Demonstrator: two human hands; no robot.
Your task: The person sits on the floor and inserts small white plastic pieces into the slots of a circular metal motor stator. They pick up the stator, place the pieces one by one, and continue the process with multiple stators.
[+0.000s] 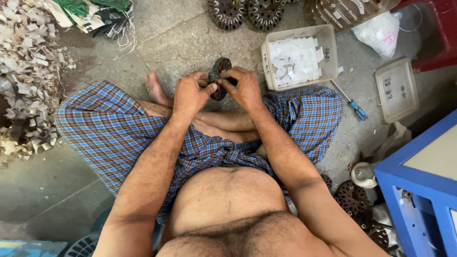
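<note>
Left hand (190, 93) and right hand (245, 88) raised over crossed legs, forearms converging; fingers of both grasping slotted stator disc (219, 78) on edge. Tub of white paper slips (297, 59) far right.

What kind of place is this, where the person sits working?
Probably a small floor-level workshop for motor parts. The person sits on a concrete floor, both hands holding a round slotted metal disc; more such discs lie nearby, with a tub of white paper slips and a screwdriver.
</note>
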